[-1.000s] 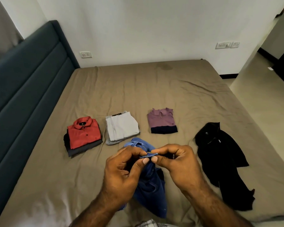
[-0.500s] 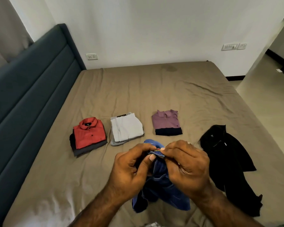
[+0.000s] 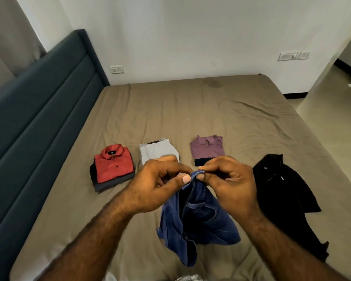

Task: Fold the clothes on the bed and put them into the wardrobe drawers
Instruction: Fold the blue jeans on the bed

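Head view only: both hands raised over the near middle of the bed (image 3: 190, 110), pinching the same short bit of waistband on the blue jeans (image 3: 195, 218). Left hand (image 3: 156, 185) has thumb and forefinger closed on the band, other fingers curled; right hand (image 3: 229, 183) pinches the band right beside it, fingers curled too. Jeans hang from that pinch and bunch on the sheet near the bed's near edge, not folded yet. Denim looks fairly heavy and floppy, not slippery, nothing fragile; likely drags and twists if held from one spot. Better hold is probably the waistband corners, hands well apart, so legs drop straight. Black garment (image 3: 288, 197) lies unfolded near the right edge, just beside the jeans, soft and sprawled, sleeve trailing toward the near edge. Folded already, in a row across the middle: red shirt (image 3: 115, 166) on a dark piece toward the headboard (image 3: 39, 118) side, white folded item (image 3: 156, 151) partly behind the left hand, purple shirt (image 3: 208, 148) on a dark piece partly behind the right hand. Far half of the bed is bare sheet, plenty of room to spread the jeans flat; near side is tighter between the stacks and black garment. Floor (image 3: 332, 122) open past the right edge. Wardrobe not in view.
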A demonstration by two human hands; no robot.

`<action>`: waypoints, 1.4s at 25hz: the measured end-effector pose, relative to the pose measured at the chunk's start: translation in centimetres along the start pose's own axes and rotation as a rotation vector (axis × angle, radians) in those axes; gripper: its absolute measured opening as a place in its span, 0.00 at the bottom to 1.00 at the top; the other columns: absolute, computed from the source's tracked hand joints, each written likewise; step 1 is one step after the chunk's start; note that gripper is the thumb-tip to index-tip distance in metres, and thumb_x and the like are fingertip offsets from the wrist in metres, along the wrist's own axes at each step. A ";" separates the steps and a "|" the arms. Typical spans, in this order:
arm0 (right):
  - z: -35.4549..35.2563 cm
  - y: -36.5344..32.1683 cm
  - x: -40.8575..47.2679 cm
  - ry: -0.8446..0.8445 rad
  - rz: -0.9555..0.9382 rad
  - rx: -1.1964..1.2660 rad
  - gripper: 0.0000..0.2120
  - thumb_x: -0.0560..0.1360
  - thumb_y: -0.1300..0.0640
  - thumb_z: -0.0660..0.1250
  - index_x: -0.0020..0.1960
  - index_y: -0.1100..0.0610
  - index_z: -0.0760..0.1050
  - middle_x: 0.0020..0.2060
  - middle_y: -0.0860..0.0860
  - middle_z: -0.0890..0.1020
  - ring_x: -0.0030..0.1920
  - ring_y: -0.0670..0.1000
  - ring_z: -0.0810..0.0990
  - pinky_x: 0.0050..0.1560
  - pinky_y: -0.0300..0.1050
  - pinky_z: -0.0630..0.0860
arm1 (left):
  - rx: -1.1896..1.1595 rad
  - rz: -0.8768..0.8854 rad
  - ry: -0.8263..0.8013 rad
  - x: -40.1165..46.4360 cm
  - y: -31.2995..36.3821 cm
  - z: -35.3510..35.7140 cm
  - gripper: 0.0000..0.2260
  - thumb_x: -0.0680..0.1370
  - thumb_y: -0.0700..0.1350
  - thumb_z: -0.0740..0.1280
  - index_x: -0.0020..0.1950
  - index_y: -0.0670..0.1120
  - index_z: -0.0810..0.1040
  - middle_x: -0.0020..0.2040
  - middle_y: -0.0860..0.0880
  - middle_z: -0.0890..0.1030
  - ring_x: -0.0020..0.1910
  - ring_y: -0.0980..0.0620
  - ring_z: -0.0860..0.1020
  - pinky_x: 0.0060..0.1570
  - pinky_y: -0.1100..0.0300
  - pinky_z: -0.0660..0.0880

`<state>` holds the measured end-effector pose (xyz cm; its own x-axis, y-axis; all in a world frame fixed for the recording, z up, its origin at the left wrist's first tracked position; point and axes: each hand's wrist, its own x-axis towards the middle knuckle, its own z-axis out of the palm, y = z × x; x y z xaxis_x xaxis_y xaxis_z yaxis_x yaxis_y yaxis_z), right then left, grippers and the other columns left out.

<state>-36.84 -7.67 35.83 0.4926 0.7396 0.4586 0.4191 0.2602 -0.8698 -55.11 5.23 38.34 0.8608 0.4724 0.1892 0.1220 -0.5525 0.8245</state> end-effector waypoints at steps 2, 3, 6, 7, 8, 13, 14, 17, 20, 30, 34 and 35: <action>0.5 0.0 0.7 0.031 0.102 0.046 0.11 0.70 0.63 0.82 0.45 0.48 0.88 0.40 0.46 0.86 0.41 0.53 0.87 0.41 0.60 0.85 | -0.055 -0.001 0.059 0.5 0.1 0.3 0.08 0.80 0.49 0.73 0.58 0.50 0.87 0.50 0.50 0.83 0.52 0.46 0.82 0.50 0.47 0.80; 0.5 -0.1 1.0 0.022 0.116 0.027 0.09 0.71 0.62 0.81 0.45 0.49 0.88 0.40 0.46 0.86 0.41 0.53 0.87 0.41 0.60 0.85 | -0.094 -0.015 0.067 0.8 0.2 0.4 0.08 0.80 0.49 0.74 0.58 0.49 0.86 0.52 0.50 0.84 0.54 0.46 0.83 0.52 0.44 0.81; -0.1 -0.8 1.5 -0.064 0.039 -0.116 0.07 0.73 0.64 0.79 0.47 0.54 0.87 0.41 0.44 0.85 0.42 0.49 0.86 0.42 0.51 0.85 | 0.075 0.079 0.198 0.9 0.1 1.0 0.07 0.79 0.43 0.74 0.57 0.47 0.86 0.49 0.53 0.87 0.49 0.51 0.86 0.48 0.46 0.82; -0.5 -1.0 1.4 -0.101 -0.041 -0.201 0.06 0.73 0.65 0.78 0.47 0.55 0.86 0.41 0.44 0.84 0.41 0.47 0.85 0.41 0.47 0.84 | 0.149 0.138 0.269 0.7 0.2 1.5 0.07 0.79 0.41 0.74 0.56 0.47 0.87 0.48 0.54 0.87 0.47 0.53 0.85 0.45 0.48 0.82; -0.6 -1.1 1.2 -0.135 -0.140 -0.298 0.05 0.74 0.64 0.76 0.48 0.56 0.85 0.42 0.45 0.83 0.40 0.46 0.83 0.40 0.46 0.83 | 0.203 0.184 0.330 0.4 0.2 1.8 0.07 0.79 0.39 0.74 0.56 0.46 0.87 0.47 0.54 0.87 0.46 0.55 0.85 0.43 0.50 0.82; -1.3 -0.8 1.8 -0.221 -0.632 -0.543 0.06 0.80 0.62 0.72 0.55 0.62 0.86 0.51 0.54 0.85 0.43 0.54 0.84 0.42 0.50 0.81 | 0.244 0.173 0.593 0.0 0.8 3.6 0.05 0.78 0.38 0.72 0.52 0.43 0.86 0.46 0.53 0.86 0.44 0.58 0.84 0.44 0.57 0.81; -1.5 -0.8 2.5 -0.253 -0.633 -0.521 0.06 0.79 0.63 0.73 0.56 0.61 0.86 0.51 0.54 0.85 0.44 0.53 0.84 0.44 0.47 0.80 | 0.208 0.160 0.611 0.2 0.8 3.6 0.05 0.78 0.38 0.71 0.52 0.43 0.86 0.45 0.53 0.86 0.44 0.57 0.84 0.44 0.56 0.82; -0.9 -0.6 4.0 -0.213 -0.341 -0.320 0.05 0.78 0.65 0.74 0.52 0.58 0.86 0.45 0.48 0.83 0.43 0.46 0.83 0.45 0.43 0.79 | -0.056 0.068 0.449 0.8 0.2 2.4 0.04 0.79 0.41 0.73 0.54 0.46 0.85 0.46 0.52 0.86 0.45 0.51 0.84 0.44 0.47 0.82; 0.3 -0.4 4.4 -0.041 -0.012 -0.044 0.05 0.77 0.68 0.75 0.47 0.59 0.85 0.42 0.48 0.83 0.36 0.52 0.84 0.36 0.56 0.83 | -0.042 0.025 0.265 1.5 -0.3 1.4 0.11 0.78 0.42 0.76 0.59 0.48 0.82 0.50 0.52 0.85 0.48 0.49 0.84 0.47 0.48 0.82; 3.6 0.6 4.4 -0.111 0.105 -0.551 0.34 0.69 0.44 0.78 0.70 0.48 0.67 0.62 0.46 0.70 0.59 0.48 0.74 0.56 0.42 0.77 | -0.500 -0.344 0.562 6.4 -0.5 -0.9 0.13 0.73 0.34 0.79 0.54 0.43 0.83 0.49 0.43 0.88 0.50 0.39 0.86 0.52 0.44 0.84; 5.4 1.6 4.9 0.038 0.077 -0.806 0.38 0.67 0.42 0.75 0.70 0.55 0.66 0.60 0.54 0.71 0.55 0.57 0.75 0.53 0.54 0.78 | -0.400 -0.263 0.514 7.9 1.3 -2.0 0.16 0.73 0.25 0.71 0.51 0.44 0.82 0.49 0.46 0.88 0.51 0.46 0.87 0.51 0.54 0.84; 5.3 2.1 5.3 0.008 0.076 -0.867 0.38 0.66 0.44 0.76 0.70 0.57 0.66 0.60 0.56 0.71 0.54 0.58 0.76 0.51 0.54 0.78 | -0.333 -0.231 0.532 8.3 1.3 -2.3 0.17 0.73 0.25 0.68 0.50 0.46 0.81 0.50 0.48 0.88 0.50 0.48 0.87 0.50 0.55 0.84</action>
<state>-37.42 0.10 35.45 0.5469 0.7307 0.4087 0.8163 -0.3569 -0.4542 -49.00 10.01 42.19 0.4592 0.8747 0.1551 0.0416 -0.1956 0.9798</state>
